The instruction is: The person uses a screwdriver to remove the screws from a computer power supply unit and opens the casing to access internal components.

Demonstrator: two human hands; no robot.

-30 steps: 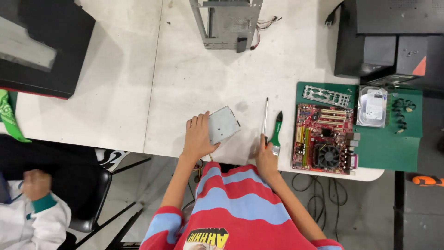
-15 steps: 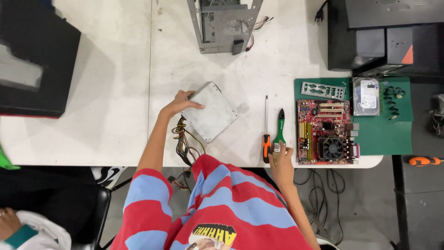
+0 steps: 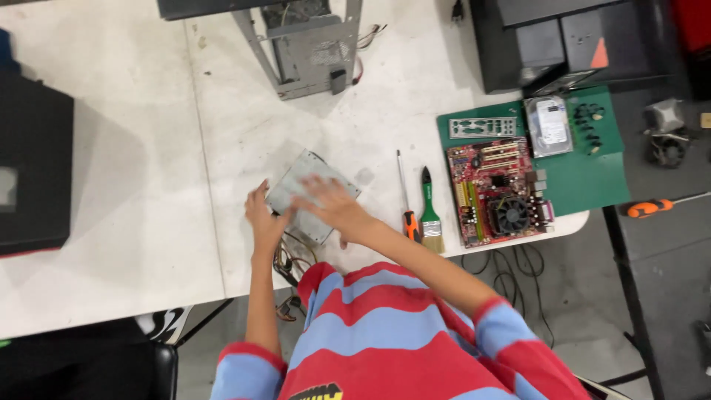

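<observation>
A grey metal power-supply box [image 3: 302, 172] lies tilted on the white table [image 3: 133, 222] near its front edge. A bundle of cables [image 3: 286, 261] hangs from the box over the edge. My left hand [image 3: 261, 216] grips the box's left side. My right hand [image 3: 328, 205] lies across the top of the box, fingers spread and thumb at the near edge; it is blurred.
Right of the box lie an orange-handled screwdriver [image 3: 404, 209] and a green brush [image 3: 429, 216]. A red motherboard [image 3: 498, 191], a hard drive [image 3: 549, 124] and a metal port plate [image 3: 483, 127] rest on a green mat [image 3: 596, 181]. A bare computer chassis [image 3: 309, 46] stands at the back.
My right hand has left the brush and come onto the top of the box. The box has shifted toward the right and nearer the table's front edge.
</observation>
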